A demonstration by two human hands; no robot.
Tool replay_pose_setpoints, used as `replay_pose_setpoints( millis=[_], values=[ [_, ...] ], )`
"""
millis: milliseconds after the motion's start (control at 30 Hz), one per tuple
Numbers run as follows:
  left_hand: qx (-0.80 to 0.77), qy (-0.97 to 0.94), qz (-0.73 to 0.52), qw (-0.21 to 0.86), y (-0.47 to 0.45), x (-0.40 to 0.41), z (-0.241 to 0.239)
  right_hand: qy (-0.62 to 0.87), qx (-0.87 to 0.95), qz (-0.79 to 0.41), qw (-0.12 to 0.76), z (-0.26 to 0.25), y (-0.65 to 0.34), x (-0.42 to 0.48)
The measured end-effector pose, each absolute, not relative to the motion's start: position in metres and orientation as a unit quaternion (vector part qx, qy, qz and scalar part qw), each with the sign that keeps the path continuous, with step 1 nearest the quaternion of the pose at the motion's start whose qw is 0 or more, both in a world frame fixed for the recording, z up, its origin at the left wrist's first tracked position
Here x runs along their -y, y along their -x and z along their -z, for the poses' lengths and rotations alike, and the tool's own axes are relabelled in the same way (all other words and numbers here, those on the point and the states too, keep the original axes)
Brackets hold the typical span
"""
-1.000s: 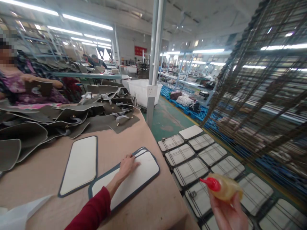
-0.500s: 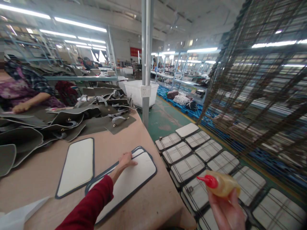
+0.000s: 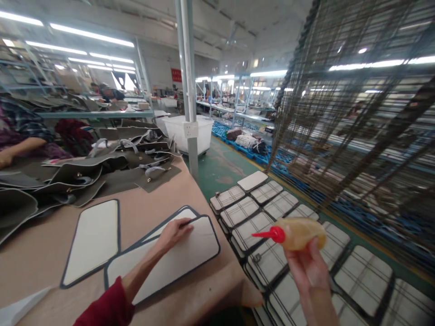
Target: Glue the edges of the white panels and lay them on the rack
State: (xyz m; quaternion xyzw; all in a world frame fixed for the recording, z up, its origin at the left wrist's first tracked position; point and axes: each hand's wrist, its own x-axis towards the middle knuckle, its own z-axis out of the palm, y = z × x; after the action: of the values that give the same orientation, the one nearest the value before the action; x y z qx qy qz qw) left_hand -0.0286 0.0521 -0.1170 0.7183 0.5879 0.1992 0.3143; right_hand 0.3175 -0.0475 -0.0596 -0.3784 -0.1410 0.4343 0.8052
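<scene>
My left hand [image 3: 175, 233] has its fingers closed over the upper edge of a white panel with dark edging [image 3: 183, 246]. This panel lies at an angle on a second white panel [image 3: 180, 215], which sticks out beyond its far edge. In my right hand [image 3: 307, 262] is a squeeze bottle [image 3: 302, 233] of yellowish liquid, held sideways over the right side of the table, its red nozzle pointing left. Another white panel [image 3: 93, 240] rests flat to the left on the brown-covered table [image 3: 190, 299].
Grey-brown bag pieces [image 3: 115, 165] are heaped at the table's far left, near a co-worker's arm [image 3: 23, 147]. Right of the table, wire racks [image 3: 251, 240] carry rows of white panels, with upright mesh racks [image 3: 356, 113] behind. A post [image 3: 192, 154] and a white bin [image 3: 205, 133] stand beyond.
The upper panel has turned against the one beneath, exposing more of it, with my left hand on its edge. My right hand has brought the bottle up and leftward. The view has shifted right.
</scene>
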Motion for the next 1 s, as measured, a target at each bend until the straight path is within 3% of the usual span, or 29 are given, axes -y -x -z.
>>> replay_pose_setpoints(
  millis=[267, 433, 1000],
  values=[
    [-0.489, -0.781, -0.159, 0.355, 0.005, -0.009, -0.004, 0.284, 0.342, -0.460, 0.769, -0.019, -0.314, 0.036],
    [-0.428, -0.812, -0.111, 0.380, -0.003, 0.008, -0.052, 0.258, 0.404, -0.473, 0.740, -0.044, -0.314, 0.036],
    [-0.337, -0.832, -0.049, 0.437, -0.012, 0.018, -0.090, 0.238, 0.432, -0.503, 0.710, -0.057, -0.310, 0.035]
  ],
)
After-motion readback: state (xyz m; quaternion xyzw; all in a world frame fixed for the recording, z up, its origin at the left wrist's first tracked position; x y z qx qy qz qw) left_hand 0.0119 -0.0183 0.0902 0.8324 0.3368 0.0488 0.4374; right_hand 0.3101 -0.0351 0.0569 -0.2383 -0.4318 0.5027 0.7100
